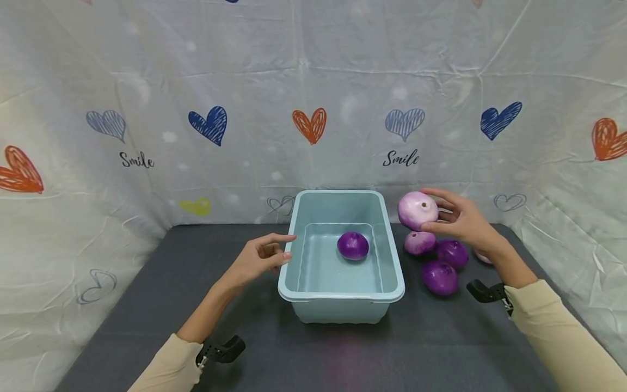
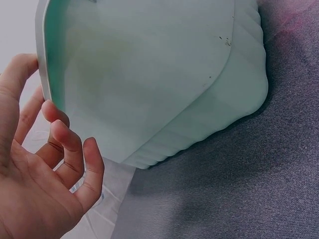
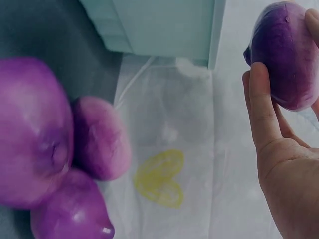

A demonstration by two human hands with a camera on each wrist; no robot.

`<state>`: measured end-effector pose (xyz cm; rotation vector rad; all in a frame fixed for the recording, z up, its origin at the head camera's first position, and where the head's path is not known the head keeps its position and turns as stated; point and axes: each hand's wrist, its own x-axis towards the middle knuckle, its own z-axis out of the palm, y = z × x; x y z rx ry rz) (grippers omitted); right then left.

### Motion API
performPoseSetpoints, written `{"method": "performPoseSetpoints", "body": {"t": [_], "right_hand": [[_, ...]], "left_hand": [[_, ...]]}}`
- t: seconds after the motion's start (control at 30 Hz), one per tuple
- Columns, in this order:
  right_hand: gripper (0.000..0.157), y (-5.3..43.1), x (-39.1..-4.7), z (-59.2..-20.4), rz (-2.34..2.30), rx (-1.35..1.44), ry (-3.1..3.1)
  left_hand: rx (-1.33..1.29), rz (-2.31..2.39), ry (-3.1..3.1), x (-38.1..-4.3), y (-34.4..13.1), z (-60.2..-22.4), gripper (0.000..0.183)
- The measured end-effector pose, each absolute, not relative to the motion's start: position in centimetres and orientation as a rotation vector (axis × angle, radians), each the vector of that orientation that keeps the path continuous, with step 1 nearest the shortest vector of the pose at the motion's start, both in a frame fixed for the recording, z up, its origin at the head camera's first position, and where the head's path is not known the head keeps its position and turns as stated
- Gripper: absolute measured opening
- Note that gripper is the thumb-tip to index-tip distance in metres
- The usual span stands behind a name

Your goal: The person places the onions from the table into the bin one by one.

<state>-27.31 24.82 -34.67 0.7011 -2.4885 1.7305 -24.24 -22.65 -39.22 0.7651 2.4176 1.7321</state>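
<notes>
Heart-printed cloth point(image 1: 264, 49) hangs behind the dark table point(image 1: 147, 332). My right hand point(image 1: 460, 219) grips an onion point(image 1: 418, 210), raised just right of the tub point(image 1: 339, 312), above the other onions point(image 1: 440, 277); a loosened grip could let it slip. It looks glossy, pale pink to deep purple. My left hand point(image 1: 256, 258) pinches the tub's rim.
</notes>
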Motion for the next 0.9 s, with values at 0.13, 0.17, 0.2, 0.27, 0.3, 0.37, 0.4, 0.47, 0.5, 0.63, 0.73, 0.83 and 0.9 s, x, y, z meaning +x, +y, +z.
{"method": "performPoseSetpoints", "body": {"t": [0.13, 0.17, 0.2, 0.27, 0.3, 0.37, 0.4, 0.47, 0.5, 0.63, 0.73, 0.83, 0.9], "right_hand": [[0.071, 23.9, -27.7, -34.5, 1.729, 0.759, -2.476], [0.071, 23.7, -27.9, -34.5, 1.728, 0.770, -2.471], [0.072, 23.4, -28.0, -34.4, 1.723, 0.780, -2.472], [0.072, 22.9, -28.2, -34.4, 1.719, 0.804, -2.468], [0.072, 22.7, -28.3, -34.4, 1.718, 0.814, -2.464], [0.072, 22.1, -28.4, -34.4, 1.729, 0.842, -2.453], [0.072, 21.9, -28.5, -34.4, 1.740, 0.861, -2.443], [0.073, 21.4, -28.6, -34.4, 1.767, 0.900, -2.420], [0.073, 21.2, -28.6, -34.3, 1.769, 0.912, -2.415], [0.073, 20.3, -28.6, -34.1, 1.792, 0.988, -2.397], [0.073, 19.8, -28.5, -34.1, 1.827, 1.031, -2.396], [0.073, 19.8, -28.4, -34.2, 1.869, 1.044, -2.404], [0.073, 19.9, -28.4, -34.3, 1.898, 1.052, -2.404]], "left_hand": [[0.746, 1.735, 2.418, -24.2, -22.6, -39.3, 0.043], [0.742, 1.736, 2.416, -24.2, -22.6, -39.3, 0.043], [0.738, 1.737, 2.414, -24.2, -22.6, -39.2, 0.042], [0.735, 1.739, 2.409, -24.2, -22.6, -39.2, 0.042], [0.736, 1.739, 2.408, -24.2, -22.6, -39.2, 0.042], [0.742, 1.736, 2.410, -24.2, -22.6, -39.2, 0.042], [0.742, 1.732, 2.414, -24.2, -22.6, -39.2, 0.042], [0.740, 1.725, 2.424, -24.2, -22.5, -39.1, 0.042], [0.740, 1.721, 2.429, -24.2, -22.5, -39.1, 0.042], [0.743, 1.716, 2.437, -24.2, -22.6, -39.0, 0.042], [0.748, 1.713, 2.438, -24.2, -22.6, -39.0, 0.042], [0.749, 1.714, 2.433, -24.2, -22.6, -39.0, 0.042], [0.749, 1.716, 2.432, -24.1, -22.6, -38.9, 0.042]]}}
